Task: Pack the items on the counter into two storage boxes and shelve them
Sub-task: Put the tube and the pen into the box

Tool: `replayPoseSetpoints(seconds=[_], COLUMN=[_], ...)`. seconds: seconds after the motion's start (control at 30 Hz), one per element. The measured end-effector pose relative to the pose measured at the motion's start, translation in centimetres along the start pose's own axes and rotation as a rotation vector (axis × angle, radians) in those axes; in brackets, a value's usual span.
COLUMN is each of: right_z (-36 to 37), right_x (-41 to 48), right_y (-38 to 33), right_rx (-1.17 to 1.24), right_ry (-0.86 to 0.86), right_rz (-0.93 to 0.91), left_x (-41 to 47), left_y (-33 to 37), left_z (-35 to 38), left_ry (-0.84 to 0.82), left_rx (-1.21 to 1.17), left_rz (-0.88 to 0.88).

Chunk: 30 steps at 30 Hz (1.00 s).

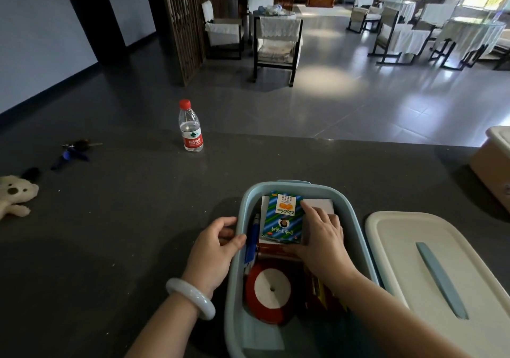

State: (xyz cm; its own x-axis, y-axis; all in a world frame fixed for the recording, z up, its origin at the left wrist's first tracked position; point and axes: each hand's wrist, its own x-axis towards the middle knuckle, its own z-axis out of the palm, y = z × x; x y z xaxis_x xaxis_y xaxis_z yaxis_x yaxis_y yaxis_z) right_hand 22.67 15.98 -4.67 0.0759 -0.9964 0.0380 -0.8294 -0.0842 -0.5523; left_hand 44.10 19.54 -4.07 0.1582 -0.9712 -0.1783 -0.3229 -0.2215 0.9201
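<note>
A light blue storage box (240,247) stands open on the dark counter in front of me. Inside lie a blue-green striped "Golden" carton (281,219), a red tape roll (269,291), a blue pen (253,241) and some white and red packets. My right hand (323,236) is inside the box, fingers pressed on the carton's right edge. My left hand (214,252), with a pale bangle on the wrist, grips the box's left rim. The box's cream lid (441,269) with a blue handle lies to the right.
A water bottle (191,126) with a red cap stands near the counter's far edge. Keys (76,149) and a white plush bear (15,195) lie at the far left. A second cream-lidded box (494,153) sits at the right edge. Chairs and tables fill the room beyond.
</note>
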Motion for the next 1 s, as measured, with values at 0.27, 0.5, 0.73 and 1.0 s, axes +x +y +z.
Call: replayPoseSetpoints(seconds=[0.27, 0.5, 0.73, 1.0], right_z=[0.1, -1.0, -0.7, 4.8], right_x=[-0.2, -0.8, 0.0, 1.9], right_y=[0.1, -1.3, -6.1, -14.9], right_rx=[0.041, 0.047, 0.050, -0.201], right_ry=[0.013, 0.037, 0.063, -0.266], right_rz=[-0.010, -0.019, -0.295, -0.656], left_x=[-0.1, 0.1, -0.8, -4.6], left_y=[0.1, 0.0, 0.0, -2.5], left_z=[0.0, 0.0, -1.8, -10.1], left_ry=[-0.007, -0.004, 0.066, 0.283], left_rx=[-0.008, -0.003, 0.093, 0.703], left_rz=[-0.012, -0.005, -0.021, 0.022])
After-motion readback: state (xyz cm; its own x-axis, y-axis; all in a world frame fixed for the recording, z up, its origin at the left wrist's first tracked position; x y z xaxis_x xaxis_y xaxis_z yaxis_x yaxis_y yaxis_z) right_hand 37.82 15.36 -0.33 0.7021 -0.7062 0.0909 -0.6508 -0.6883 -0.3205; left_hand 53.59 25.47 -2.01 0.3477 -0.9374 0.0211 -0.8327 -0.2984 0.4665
